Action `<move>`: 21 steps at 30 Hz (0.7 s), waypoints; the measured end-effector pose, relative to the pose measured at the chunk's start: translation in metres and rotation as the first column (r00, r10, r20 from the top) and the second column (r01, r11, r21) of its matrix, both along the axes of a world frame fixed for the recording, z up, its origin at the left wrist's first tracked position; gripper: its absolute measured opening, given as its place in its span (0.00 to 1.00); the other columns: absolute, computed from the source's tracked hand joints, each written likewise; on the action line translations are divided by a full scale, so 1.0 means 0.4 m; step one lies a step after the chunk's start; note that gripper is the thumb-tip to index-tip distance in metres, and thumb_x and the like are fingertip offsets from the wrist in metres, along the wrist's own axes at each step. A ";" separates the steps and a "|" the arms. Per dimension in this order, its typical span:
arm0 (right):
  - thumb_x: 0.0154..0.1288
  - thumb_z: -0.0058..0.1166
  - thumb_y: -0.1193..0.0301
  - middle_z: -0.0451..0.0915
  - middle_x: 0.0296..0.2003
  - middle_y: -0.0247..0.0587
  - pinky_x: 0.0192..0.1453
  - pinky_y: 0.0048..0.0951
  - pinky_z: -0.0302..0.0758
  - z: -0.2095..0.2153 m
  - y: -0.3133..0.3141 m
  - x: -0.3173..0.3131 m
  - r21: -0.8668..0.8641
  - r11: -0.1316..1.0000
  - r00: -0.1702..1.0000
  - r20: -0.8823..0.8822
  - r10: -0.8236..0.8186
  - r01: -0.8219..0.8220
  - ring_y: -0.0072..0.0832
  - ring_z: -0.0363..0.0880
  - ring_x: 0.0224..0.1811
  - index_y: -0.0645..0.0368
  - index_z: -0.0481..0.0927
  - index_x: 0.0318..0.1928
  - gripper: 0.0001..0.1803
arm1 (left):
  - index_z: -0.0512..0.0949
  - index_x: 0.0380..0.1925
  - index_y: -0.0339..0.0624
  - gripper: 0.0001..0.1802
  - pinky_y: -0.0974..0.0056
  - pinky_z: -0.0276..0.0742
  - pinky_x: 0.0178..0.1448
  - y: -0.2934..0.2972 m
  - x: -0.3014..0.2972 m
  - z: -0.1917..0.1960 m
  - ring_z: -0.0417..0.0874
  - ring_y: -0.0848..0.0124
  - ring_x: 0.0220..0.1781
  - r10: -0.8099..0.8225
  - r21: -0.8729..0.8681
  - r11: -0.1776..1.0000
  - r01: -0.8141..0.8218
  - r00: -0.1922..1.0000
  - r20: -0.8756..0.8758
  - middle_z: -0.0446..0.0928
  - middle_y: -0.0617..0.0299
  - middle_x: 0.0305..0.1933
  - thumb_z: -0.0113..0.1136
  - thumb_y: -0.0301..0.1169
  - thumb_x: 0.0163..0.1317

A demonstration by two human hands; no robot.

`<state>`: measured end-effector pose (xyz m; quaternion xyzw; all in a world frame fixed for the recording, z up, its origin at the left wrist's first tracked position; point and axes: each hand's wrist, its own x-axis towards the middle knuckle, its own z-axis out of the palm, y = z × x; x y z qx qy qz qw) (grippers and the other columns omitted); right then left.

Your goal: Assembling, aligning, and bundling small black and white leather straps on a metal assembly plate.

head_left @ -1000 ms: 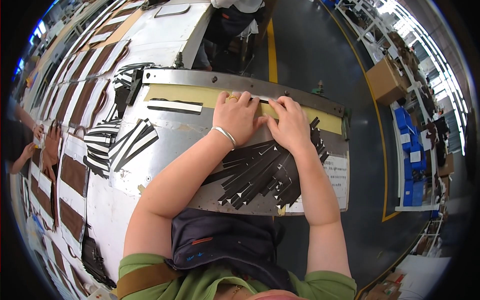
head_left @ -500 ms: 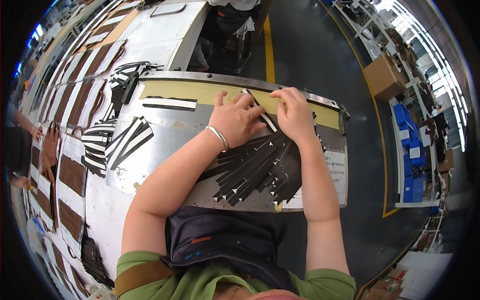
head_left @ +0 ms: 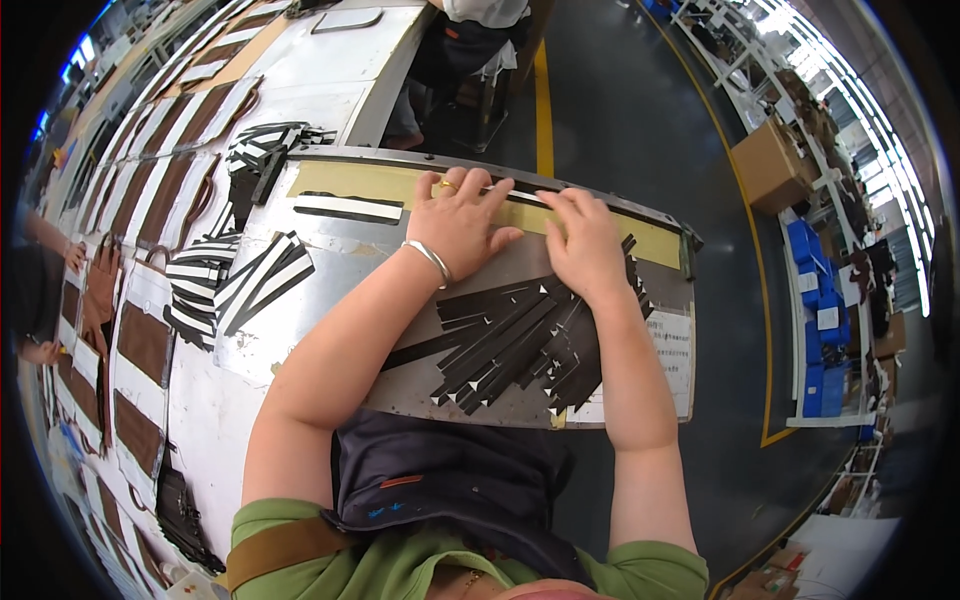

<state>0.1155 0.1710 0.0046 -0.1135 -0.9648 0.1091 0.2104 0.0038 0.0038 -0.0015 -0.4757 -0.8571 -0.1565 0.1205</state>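
Observation:
My left hand (head_left: pixel 462 222) lies with fingers spread at the far side of a metal plate (head_left: pixel 345 250), its fingertips on a thin black-and-white strip (head_left: pixel 523 192). That strip runs along the metal bar (head_left: pixel 385 157), over a yellow band (head_left: pixel 520 217). Just right of it my right hand (head_left: pixel 583 245) has its fingertips at the strip, the thumb held apart from them. A heap of black strips (head_left: pixel 510 335) is fanned out below my hands. To the left, a single black-and-white strip (head_left: pixel 350 208) lies on the plate's yellow edge.
More striped strips (head_left: pixel 262 285) are piled at the plate's left. Brown and white panels (head_left: pixel 140 350) cover the left table, where another person's hand (head_left: pixel 45 352) shows. Another person (head_left: pixel 470 60) is at the far side. Shelves with blue bins (head_left: pixel 825 300) and a cardboard box (head_left: pixel 770 165) stand right.
The strip between my hands has turned from slanting toward me to lying along the metal bar. My left hand has shifted away from me, its fingers now flatter. My right hand has moved slightly nearer me.

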 end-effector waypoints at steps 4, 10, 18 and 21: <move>0.63 0.56 0.68 0.76 0.49 0.35 0.57 0.40 0.70 -0.006 -0.018 -0.012 0.018 0.996 0.996 0.039 0.085 -0.086 0.35 0.74 0.54 0.54 0.81 0.54 0.18 | 0.73 0.61 0.52 0.31 0.48 0.56 0.69 0.003 0.016 0.013 0.76 0.65 0.59 0.023 -0.122 0.992 -0.024 1.000 -0.008 0.75 0.65 0.56 0.50 0.58 0.65; 0.63 0.56 0.70 0.76 0.49 0.38 0.57 0.39 0.72 -0.011 -0.031 -0.026 0.065 0.993 0.995 0.012 0.096 -0.097 0.38 0.75 0.53 0.58 0.81 0.53 0.18 | 0.73 0.61 0.45 0.34 0.47 0.53 0.73 0.009 0.049 -0.029 0.71 0.63 0.67 0.132 -0.068 0.988 -0.141 0.984 -0.120 0.72 0.63 0.65 0.50 0.58 0.65; 0.62 0.55 0.73 0.76 0.48 0.42 0.59 0.38 0.72 -0.016 -0.031 -0.031 0.021 0.995 0.995 -0.013 0.101 -0.101 0.40 0.75 0.53 0.60 0.81 0.52 0.17 | 0.73 0.59 0.43 0.32 0.50 0.55 0.72 0.024 0.034 -0.023 0.73 0.63 0.63 0.113 -0.072 0.991 -0.117 0.992 -0.055 0.73 0.61 0.59 0.54 0.55 0.64; 0.62 0.56 0.73 0.76 0.48 0.42 0.59 0.38 0.72 -0.018 -0.022 -0.029 0.026 0.993 0.993 -0.030 0.114 -0.113 0.40 0.75 0.53 0.60 0.81 0.52 0.17 | 0.73 0.58 0.43 0.32 0.50 0.55 0.71 0.025 0.038 -0.019 0.74 0.63 0.62 0.111 -0.059 0.992 -0.114 0.992 -0.060 0.73 0.61 0.57 0.55 0.54 0.64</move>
